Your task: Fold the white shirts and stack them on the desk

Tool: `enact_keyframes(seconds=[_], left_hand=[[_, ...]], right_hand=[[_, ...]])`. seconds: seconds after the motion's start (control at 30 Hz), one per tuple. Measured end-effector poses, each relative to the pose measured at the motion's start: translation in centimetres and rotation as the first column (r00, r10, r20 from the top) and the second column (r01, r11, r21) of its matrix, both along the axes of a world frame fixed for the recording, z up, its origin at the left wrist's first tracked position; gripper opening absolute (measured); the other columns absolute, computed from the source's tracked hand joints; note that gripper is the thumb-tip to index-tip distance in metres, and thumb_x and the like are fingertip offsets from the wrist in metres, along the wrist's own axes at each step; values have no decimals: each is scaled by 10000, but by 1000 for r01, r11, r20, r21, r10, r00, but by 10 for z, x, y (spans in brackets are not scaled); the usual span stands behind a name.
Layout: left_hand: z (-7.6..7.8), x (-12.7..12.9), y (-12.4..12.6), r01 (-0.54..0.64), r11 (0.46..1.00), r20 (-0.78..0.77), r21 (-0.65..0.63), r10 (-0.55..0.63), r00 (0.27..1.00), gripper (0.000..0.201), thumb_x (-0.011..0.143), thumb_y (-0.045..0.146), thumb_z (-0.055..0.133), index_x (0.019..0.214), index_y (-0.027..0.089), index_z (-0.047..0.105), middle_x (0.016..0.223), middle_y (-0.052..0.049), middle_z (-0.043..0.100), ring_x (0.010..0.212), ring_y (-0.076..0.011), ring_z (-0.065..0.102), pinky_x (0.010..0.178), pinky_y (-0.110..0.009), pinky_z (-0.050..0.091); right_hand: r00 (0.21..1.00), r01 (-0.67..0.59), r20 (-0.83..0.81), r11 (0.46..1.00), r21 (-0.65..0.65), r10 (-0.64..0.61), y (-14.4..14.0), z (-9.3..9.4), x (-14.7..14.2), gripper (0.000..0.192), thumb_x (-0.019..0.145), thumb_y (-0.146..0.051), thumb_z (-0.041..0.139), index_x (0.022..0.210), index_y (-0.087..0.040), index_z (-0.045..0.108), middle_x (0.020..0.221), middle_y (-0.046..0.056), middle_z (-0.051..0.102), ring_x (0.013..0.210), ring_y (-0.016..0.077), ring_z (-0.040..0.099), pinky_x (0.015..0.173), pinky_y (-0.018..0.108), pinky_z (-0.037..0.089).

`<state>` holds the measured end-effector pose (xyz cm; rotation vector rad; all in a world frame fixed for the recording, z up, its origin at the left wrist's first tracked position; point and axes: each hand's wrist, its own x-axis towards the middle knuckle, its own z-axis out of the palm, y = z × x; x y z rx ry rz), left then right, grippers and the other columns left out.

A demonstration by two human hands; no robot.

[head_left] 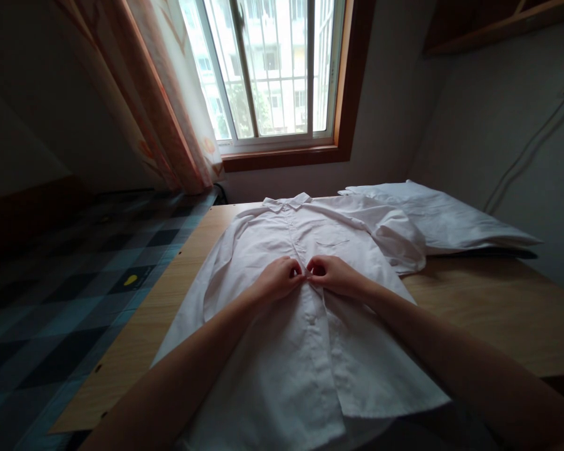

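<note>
Nearest us, the white shirt (282, 351) reaches the near edge of the surface (489, 307), its collar (301, 200) by the far edge, apparently spread for access. Our left hand (279, 277) and right hand (334, 274), nearly touching, pinch its placket (316, 341), seemingly for alignment.

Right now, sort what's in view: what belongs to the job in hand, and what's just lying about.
In the job:
- white shirt, spread out, its front pinched by the left hand and right hand
- wooden tabletop under it

Just about:
- folded white fabric, back right
- checked cloth, left
- curtain
</note>
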<state>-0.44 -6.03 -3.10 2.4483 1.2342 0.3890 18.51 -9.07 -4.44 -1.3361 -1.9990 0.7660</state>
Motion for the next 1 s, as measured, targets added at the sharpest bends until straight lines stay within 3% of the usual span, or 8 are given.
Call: enact_keyframes(seconds=[0.3, 0.47, 0.7, 1.0], left_hand=[[6, -3, 3, -16, 985, 109, -174, 36, 993, 234, 767, 357, 572, 717, 156, 680, 693, -16, 650, 652, -161, 545, 594, -261, 362], [-1, -7, 10, 7, 949, 206, -314, 61, 977, 313, 738, 443, 598, 737, 144, 690, 666, -5, 632, 626, -146, 517, 563, -248, 347], [-4, -7, 10, -5, 946, 192, -325, 71, 979, 337, 719, 453, 581, 740, 133, 686, 656, 0, 606, 612, -139, 493, 557, -252, 327], [6, -8, 4, 5, 928, 220, -373, 83, 972, 328, 714, 450, 599, 744, 133, 679, 653, 5, 588, 617, -131, 473, 565, -241, 342]], right_hand=[[996, 48, 66, 985, 168, -60, 0, 3, -3, 177, 720, -55, 609, 839, -157, 692, 749, -1, 597, 695, 128, 527, 647, 226, 390], [1000, 11, 13, 995, 99, -12, 0, 0, -4, 152, 733, -81, 622, 841, -149, 704, 745, 1, 619, 664, 123, 540, 619, 224, 398], [998, 24, -54, 999, 33, -23, 1, 4, -2, 119, 755, -130, 629, 830, -133, 722, 726, 16, 659, 650, 128, 554, 598, 229, 390], [982, -39, -186, 994, -103, 19, 0, 5, 1, 184, 750, -253, 660, 863, -127, 733, 788, 44, 708, 711, 161, 602, 632, 242, 420]])
